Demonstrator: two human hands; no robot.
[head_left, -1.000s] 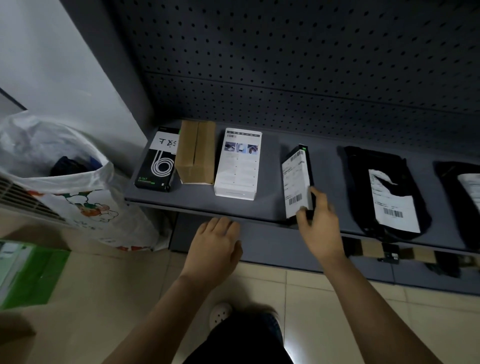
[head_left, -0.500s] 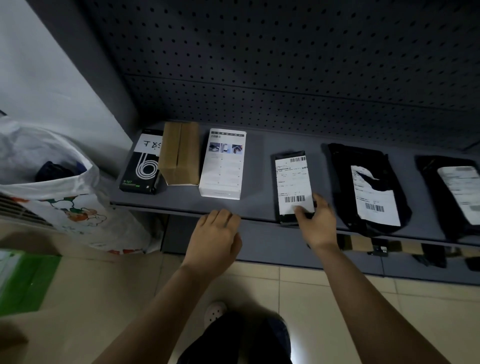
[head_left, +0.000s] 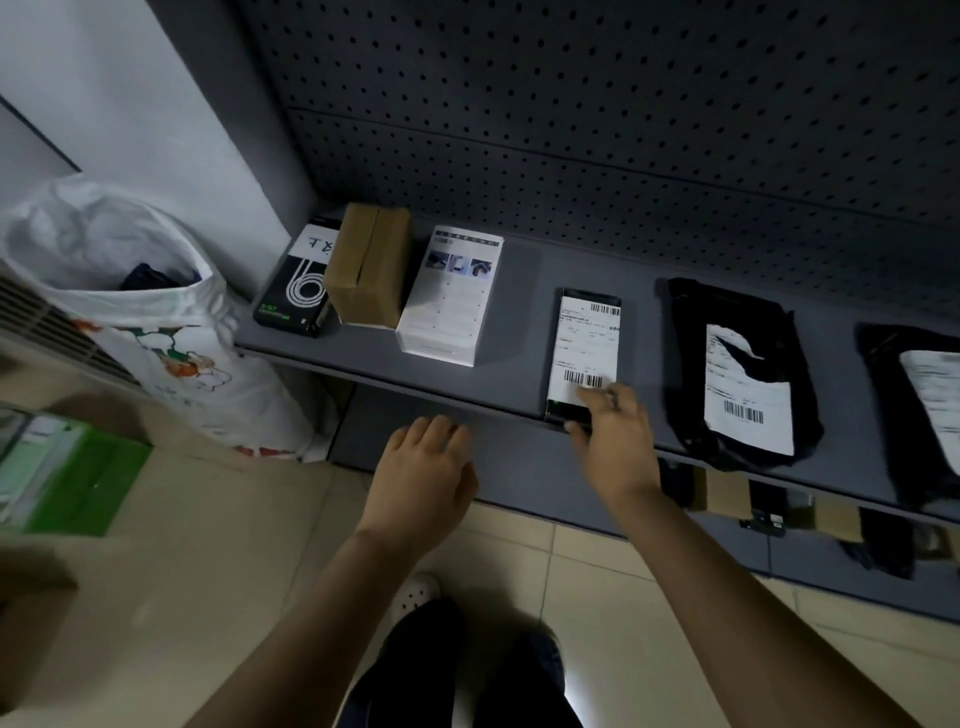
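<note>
The slim black box (head_left: 584, 358), its top covered by a white paper barcode label (head_left: 589, 332), lies flat on the grey metal shelf (head_left: 524, 291) between a smooth white carton (head_left: 452, 301) on the left and a crumpled black plastic mailer (head_left: 691, 364) on the right. The right hand (head_left: 615, 447) pinches its near end, blurred fingers (head_left: 602, 397) on the label, thumb at the edge; the left hand (head_left: 421, 467) hangs loosely spread, holding nothing

Black box (head_left: 583, 358), seemingly green-trimmed, white barcoded label (head_left: 589, 332)
</note>
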